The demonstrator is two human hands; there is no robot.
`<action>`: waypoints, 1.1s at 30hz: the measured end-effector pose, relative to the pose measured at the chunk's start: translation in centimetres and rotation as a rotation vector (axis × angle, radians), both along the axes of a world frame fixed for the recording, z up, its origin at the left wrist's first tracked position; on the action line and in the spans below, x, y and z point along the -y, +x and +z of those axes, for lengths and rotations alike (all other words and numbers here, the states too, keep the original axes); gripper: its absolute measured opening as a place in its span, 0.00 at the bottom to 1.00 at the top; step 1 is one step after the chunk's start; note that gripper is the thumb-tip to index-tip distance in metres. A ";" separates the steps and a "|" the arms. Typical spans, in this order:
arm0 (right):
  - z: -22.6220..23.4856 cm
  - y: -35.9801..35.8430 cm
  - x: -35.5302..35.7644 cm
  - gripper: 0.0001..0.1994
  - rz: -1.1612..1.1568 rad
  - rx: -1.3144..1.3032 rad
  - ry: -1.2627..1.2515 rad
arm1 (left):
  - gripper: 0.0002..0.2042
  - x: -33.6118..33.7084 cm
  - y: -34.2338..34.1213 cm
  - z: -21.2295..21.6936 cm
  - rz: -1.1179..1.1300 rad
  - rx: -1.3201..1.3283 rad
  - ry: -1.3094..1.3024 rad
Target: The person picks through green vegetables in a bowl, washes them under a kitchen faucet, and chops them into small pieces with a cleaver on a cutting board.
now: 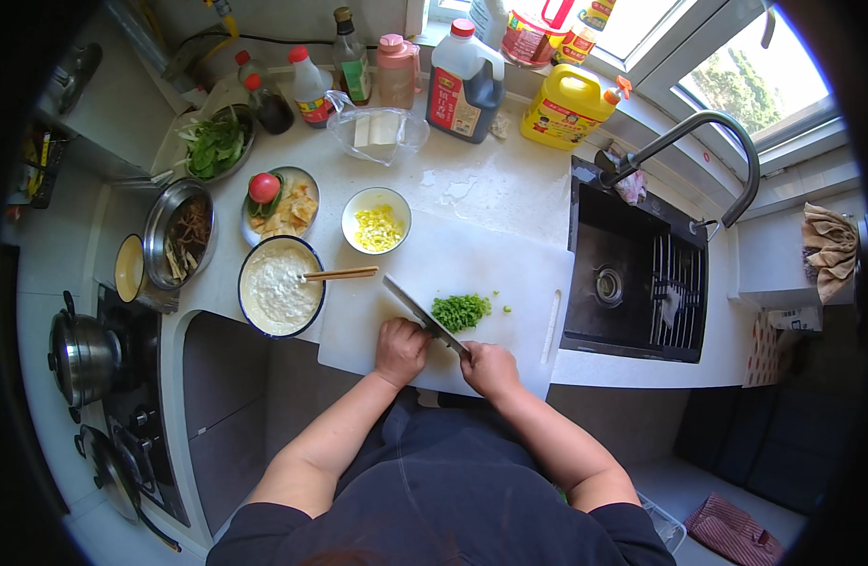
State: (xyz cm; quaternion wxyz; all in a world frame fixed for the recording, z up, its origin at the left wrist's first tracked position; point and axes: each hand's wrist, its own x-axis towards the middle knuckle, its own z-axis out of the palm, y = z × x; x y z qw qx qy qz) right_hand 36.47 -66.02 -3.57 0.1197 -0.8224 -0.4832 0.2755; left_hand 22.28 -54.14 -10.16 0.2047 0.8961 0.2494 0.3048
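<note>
My right hand (490, 369) grips the handle of a kitchen knife (421, 308), whose blade slants away to the far left over a white cutting board (523, 269). Close against the blade's near side, my left hand (403, 351) is closed with its fingers curled under; whatever they hold, if anything, is hidden. Just right of the blade lies a small heap of finely chopped greens (460, 311), with a few bits scattered beside it. Left of the board stands a blue-rimmed bowl (275, 325) of white floury mix, with wooden chopsticks (341, 274) resting in it.
A bowl of chopped yellow pieces (379, 228) and a plate with a tomato (263, 188) stand farther back. Bottles, a yellow oil jug (570, 107) and bagged white blocks (379, 130) line the back. Right is a black sink (594, 236); left, a pot (80, 358).
</note>
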 end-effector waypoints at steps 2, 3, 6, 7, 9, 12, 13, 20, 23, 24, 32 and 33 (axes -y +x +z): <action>0.3 0.4 0.1 0.09 -0.026 -0.023 0.034 | 0.02 0.0 -0.2 0.0 -0.008 -0.014 -0.001; 0.4 0.5 0.2 0.09 -0.019 -0.021 0.051 | 0.02 -0.1 -0.3 -0.2 -0.004 -0.007 -0.006; 0.8 0.3 1.1 0.09 0.012 -0.014 0.051 | 0.02 0.0 -0.5 -0.6 0.010 -0.001 -0.034; 1.0 0.2 1.3 0.09 0.029 -0.013 0.028 | 0.02 0.0 -0.4 -0.2 0.016 -0.013 -0.040; 1.0 0.1 1.3 0.09 0.039 -0.001 0.012 | 0.02 -0.2 -0.3 0.0 0.022 -0.030 -0.031; 0.2 -0.5 0.8 0.09 0.017 0.018 0.023 | 0.03 -0.2 -0.3 -0.2 0.036 -0.035 -0.015; 0.1 -0.6 0.2 0.08 0.011 0.015 0.020 | 0.03 -0.2 -0.5 -0.4 0.053 -0.027 -0.030; 1.1 -0.2 0.6 0.08 0.013 -0.006 0.027 | 0.06 -0.3 -1.1 -0.6 0.083 -0.076 -0.030; 0.4 -0.6 1.2 0.09 0.035 -0.001 0.020 | 0.07 -0.4 -1.3 -0.9 0.068 -0.051 -0.037; -0.1 -0.7 1.3 0.09 0.037 -0.001 0.025 | 0.06 -0.4 -1.2 -0.8 0.064 -0.058 -0.023; 0.4 -0.8 0.0 0.11 0.005 -0.020 0.007 | 0.01 -0.3 -1.4 -0.1 0.008 -0.036 0.006; 0.7 -0.8 0.1 0.12 0.016 -0.015 -0.001 | 0.01 -0.4 -1.5 -0.2 0.018 -0.033 -0.001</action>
